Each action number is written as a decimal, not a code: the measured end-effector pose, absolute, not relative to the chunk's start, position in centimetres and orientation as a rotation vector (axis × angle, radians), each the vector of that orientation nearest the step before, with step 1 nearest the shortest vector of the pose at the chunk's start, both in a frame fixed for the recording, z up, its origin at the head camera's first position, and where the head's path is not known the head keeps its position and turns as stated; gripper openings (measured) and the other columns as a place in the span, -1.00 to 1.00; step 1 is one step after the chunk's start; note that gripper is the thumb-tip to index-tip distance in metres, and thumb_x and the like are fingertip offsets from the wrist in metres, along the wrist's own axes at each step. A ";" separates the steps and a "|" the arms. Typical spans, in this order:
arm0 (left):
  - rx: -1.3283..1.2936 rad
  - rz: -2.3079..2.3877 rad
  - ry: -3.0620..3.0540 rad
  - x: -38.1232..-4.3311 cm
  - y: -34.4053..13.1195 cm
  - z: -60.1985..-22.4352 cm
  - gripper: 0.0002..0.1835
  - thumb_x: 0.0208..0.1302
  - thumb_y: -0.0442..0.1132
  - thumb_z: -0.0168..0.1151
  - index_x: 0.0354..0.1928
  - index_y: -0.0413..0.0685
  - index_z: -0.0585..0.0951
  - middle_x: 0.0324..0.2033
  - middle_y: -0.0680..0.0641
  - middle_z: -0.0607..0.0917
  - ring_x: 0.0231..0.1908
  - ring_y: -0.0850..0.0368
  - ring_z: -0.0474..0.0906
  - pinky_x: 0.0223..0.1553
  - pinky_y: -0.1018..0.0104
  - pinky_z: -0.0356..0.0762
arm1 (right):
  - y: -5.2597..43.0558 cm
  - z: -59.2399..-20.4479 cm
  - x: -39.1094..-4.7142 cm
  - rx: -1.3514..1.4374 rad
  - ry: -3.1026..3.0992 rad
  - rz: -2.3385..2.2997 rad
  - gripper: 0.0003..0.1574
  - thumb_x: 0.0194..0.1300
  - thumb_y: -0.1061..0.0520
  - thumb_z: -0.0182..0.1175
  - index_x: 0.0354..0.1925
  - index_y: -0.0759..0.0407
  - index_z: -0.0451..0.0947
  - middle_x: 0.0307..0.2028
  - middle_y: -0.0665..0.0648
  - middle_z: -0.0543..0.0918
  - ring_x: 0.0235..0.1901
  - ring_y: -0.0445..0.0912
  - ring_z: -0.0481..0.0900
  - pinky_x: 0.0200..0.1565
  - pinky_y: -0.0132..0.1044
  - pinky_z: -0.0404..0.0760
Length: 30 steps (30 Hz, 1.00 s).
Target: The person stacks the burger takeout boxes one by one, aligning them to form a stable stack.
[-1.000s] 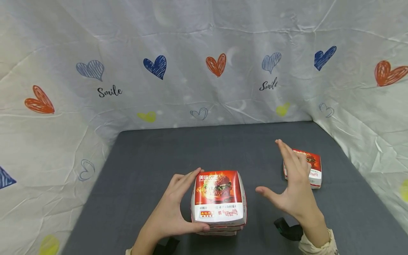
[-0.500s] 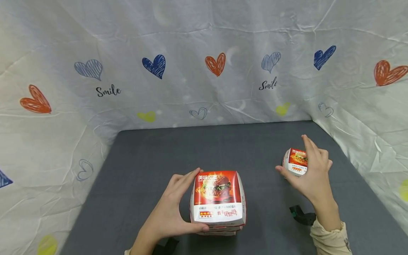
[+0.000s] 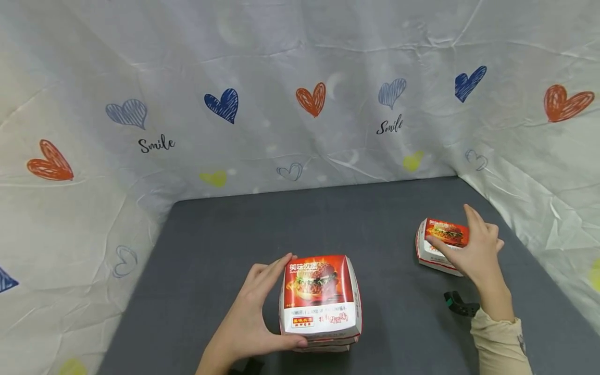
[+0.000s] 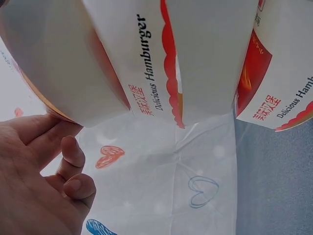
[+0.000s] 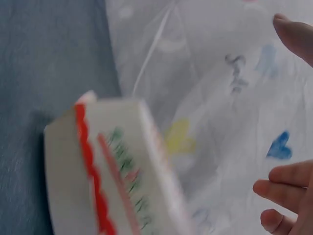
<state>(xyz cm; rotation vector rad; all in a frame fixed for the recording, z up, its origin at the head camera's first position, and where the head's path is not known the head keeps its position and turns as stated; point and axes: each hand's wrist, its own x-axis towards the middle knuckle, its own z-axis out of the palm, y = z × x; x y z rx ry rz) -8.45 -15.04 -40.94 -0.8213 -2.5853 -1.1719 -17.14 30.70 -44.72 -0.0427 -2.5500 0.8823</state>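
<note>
From the head we look forward and down across the table [image 3: 225, 229]; close up, our left wrist view faces stacked boxes [image 4: 146, 58], our right another box [image 5: 117, 166]; all share the cloth [image 3: 272, 130].

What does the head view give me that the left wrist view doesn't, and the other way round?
Only the head view shows the right hand, fingers spread beside the lone burger box, its beige sleeve, and the black "Smile" lettering on the backdrop.

Only the left wrist view shows the large "Delicious Hamburger" lettering on the sides of the stacked boxes.

Both show the left hand holding those stacked boxes, the dark table, and the heart-printed cloth.
</note>
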 end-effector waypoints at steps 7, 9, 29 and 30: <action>-0.837 -1.177 -2.570 -8.5 -15.0 -41.2 0.39 -0.25 0.27 0.79 0.67 0.22 0.23 0.43 0.10 0.50 0.09 0.14 0.32 0.03 0.03 0.62 | 33.3 -46.0 -17.3 -0.152 -2.676 0.879 0.46 0.21 -0.35 0.46 0.67 0.34 -0.04 0.55 0.55 0.17 0.30 0.52 0.09 0.03 0.44 0.05; -0.838 -1.176 -2.566 -8.5 -15.0 -41.1 0.39 -0.25 0.27 0.79 0.67 0.22 0.23 0.42 0.11 0.51 0.09 0.13 0.33 0.02 0.02 0.62 | 33.9 -46.4 -17.3 -0.173 -2.695 0.896 0.46 0.22 -0.35 0.45 0.67 0.35 -0.06 0.55 0.57 0.15 0.30 0.52 0.08 0.04 0.46 0.05; -0.843 -1.202 -2.579 -8.5 -15.2 -40.9 0.37 -0.23 0.26 0.79 0.67 0.24 0.23 0.43 0.10 0.51 0.10 0.09 0.33 0.02 0.01 0.62 | 36.0 -49.2 -17.6 -0.059 -2.847 1.137 0.46 0.28 -0.25 0.43 0.70 0.30 -0.22 0.50 0.66 0.09 0.36 0.50 -0.03 0.14 0.54 0.09; -0.840 -1.201 -2.580 -8.4 -15.2 -40.9 0.37 -0.23 0.26 0.79 0.67 0.25 0.23 0.43 0.11 0.51 0.10 0.10 0.33 0.02 0.01 0.62 | 36.0 -49.2 -17.6 -0.055 -2.860 1.149 0.48 0.28 -0.24 0.44 0.70 0.29 -0.25 0.49 0.67 0.08 0.36 0.51 -0.04 0.13 0.54 0.10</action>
